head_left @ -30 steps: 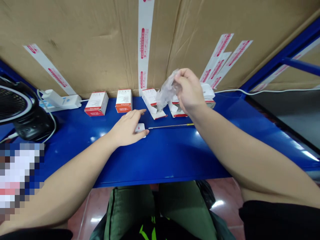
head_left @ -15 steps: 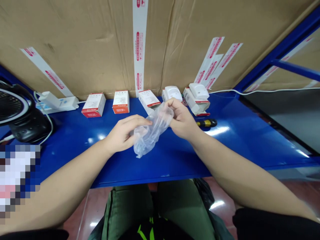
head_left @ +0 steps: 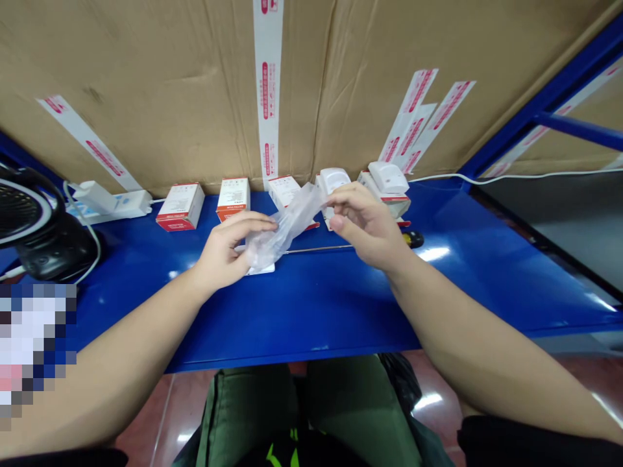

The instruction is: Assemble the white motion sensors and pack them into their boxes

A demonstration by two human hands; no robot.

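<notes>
A crumpled clear plastic bag (head_left: 285, 230) stretches between my two hands above the blue table. My left hand (head_left: 228, 250) is closed on its lower left end, thumb below and fingers above. At the upper right end, the curled fingertips of my right hand (head_left: 367, 224) hold the bag's edge, the thumb standing a little apart. Under the bag, the edge of a flat white item (head_left: 265, 268) shows on the table; most of it is hidden. A screwdriver (head_left: 413, 239) lies behind my right hand, its thin shaft running left toward the bag.
Along the cardboard backing stand a red-and-white box (head_left: 181, 206), an orange-and-white box (head_left: 233, 198) and further boxes. White rounded devices (head_left: 388, 176) rest on the right-hand ones. At the left are a black fan (head_left: 53, 227) and a power strip (head_left: 117, 204). The blue table (head_left: 311, 318) has a near edge above my lap.
The bag has moved left and up, now drawn out longer between my hands. My right hand has shifted right with its fingers more spread. The flat white item and screwdriver shaft now show.
</notes>
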